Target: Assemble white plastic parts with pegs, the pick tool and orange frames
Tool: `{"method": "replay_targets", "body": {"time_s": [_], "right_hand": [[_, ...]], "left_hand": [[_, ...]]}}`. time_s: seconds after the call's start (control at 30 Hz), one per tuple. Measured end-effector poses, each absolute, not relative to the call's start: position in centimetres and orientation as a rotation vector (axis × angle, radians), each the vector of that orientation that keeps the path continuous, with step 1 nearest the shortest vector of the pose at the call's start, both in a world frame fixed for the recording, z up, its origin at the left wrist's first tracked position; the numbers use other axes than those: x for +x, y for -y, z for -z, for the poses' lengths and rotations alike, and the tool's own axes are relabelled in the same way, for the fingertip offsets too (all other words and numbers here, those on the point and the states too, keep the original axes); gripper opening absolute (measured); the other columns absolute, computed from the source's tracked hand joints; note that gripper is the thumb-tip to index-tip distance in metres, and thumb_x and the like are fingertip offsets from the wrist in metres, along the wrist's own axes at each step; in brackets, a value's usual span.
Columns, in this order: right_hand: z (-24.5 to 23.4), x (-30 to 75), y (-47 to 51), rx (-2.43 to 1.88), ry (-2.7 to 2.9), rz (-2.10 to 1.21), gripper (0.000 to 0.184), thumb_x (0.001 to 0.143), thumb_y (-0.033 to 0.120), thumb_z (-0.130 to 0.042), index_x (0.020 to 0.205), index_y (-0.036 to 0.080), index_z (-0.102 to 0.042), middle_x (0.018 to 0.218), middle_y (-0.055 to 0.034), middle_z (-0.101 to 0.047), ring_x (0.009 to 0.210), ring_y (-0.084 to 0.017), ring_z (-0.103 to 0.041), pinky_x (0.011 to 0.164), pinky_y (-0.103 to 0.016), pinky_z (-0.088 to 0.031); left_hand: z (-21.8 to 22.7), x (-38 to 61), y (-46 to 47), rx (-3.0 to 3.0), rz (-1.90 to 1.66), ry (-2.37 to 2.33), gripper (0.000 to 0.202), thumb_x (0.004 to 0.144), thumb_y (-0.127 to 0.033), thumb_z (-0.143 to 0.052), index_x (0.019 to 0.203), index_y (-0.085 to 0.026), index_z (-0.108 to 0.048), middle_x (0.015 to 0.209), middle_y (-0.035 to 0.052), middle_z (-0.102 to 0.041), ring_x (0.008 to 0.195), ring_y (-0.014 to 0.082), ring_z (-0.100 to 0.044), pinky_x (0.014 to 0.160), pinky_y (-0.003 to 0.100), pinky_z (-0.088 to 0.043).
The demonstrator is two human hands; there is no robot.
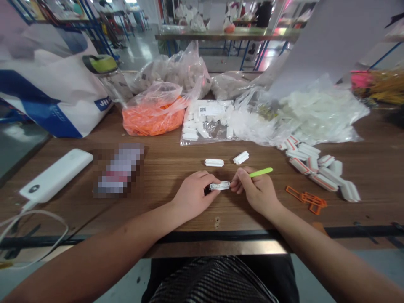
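Note:
My left hand (195, 191) is closed on one end of a small white plastic connector housing (220, 185), keeping it just above the wooden table. In a pen-like grip, my right hand (254, 189) holds a thin tool with a lime-green handle (261, 172); its slim tip meets the right end of the housing. Dark little marks or slots run along the face of the held piece. Two similar white housings lie beyond my hands, one nearly level (214, 163) and one slanted (241, 158).
White housings with orange strips (324, 182) are heaped at the right, near loose orange frames (307, 199). Behind stand bags of orange parts (154, 113) and white parts (205, 122). A power bank (57, 174) with a cable, a blurred-out phone (120, 170) and a bottle (115, 84) are left.

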State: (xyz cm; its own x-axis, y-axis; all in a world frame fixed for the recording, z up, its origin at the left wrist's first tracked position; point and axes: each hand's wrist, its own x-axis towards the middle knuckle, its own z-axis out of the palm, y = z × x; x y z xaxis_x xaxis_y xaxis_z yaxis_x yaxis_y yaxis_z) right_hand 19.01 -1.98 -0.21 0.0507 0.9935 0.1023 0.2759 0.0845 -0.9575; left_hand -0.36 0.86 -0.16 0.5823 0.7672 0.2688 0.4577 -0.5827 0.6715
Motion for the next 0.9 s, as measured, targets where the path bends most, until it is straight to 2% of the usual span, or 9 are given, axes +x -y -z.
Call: {"method": "replay_targets", "body": {"time_s": [0.17, 0.6, 0.8, 0.9], "right_hand": [[0.33, 19.19, 2.16, -1.362, 1.407, -0.926, 0.045, 0.093, 0.051, -0.046, 0.067, 0.017, -0.06, 0.061, -0.0035, -0.066, 0.05, -0.012, -0.063, 0.046, -0.023, -0.053], [0.04, 19.14, 2.03, -1.361, 1.414, -0.92, 0.051, 0.091, 0.059, -0.046, 0.065, 0.017, -0.06, 0.059, -0.0034, -0.064, 0.049, -0.012, -0.062, 0.045, -0.023, -0.052], [0.13, 18.83, 2.12, -1.369, 1.393, -0.926, 0.05, 0.09, 0.058, -0.047, 0.065, 0.017, -0.06, 0.059, -0.0047, -0.066, 0.049, -0.013, -0.062, 0.045, -0.024, -0.052], [-0.24, 18.85, 2.04, -1.392, 1.378, -0.97, 0.048, 0.089, 0.058, -0.048, 0.066, 0.018, -0.06, 0.058, -0.005, -0.066, 0.049, -0.014, -0.062, 0.045, -0.024, -0.051]], "left_hand": [[0.17, -0.44, -0.86, 2.263, -0.735, -0.98, 0.011, 0.082, -0.015, -0.064, 0.092, -0.02, -0.066, 0.088, 0.0023, -0.068, 0.084, 0.0192, -0.062, 0.079, 0.036, -0.05], [0.01, -0.36, -0.89, 2.282, -0.729, -0.979, 0.011, 0.082, -0.014, -0.064, 0.091, -0.021, -0.065, 0.087, 0.0013, -0.069, 0.083, 0.0188, -0.062, 0.078, 0.036, -0.051], [-0.04, -0.17, -0.85, 2.172, -0.702, -1.1, 0.036, 0.076, -0.012, -0.07, 0.109, -0.019, -0.059, 0.09, 0.0016, -0.072, 0.084, 0.0192, -0.066, 0.081, 0.037, -0.052], [0.0, -0.17, -0.87, 2.171, -0.694, -1.108, 0.04, 0.075, -0.012, -0.071, 0.112, -0.019, -0.058, 0.089, 0.0014, -0.072, 0.084, 0.0193, -0.065, 0.082, 0.039, -0.053]]}}
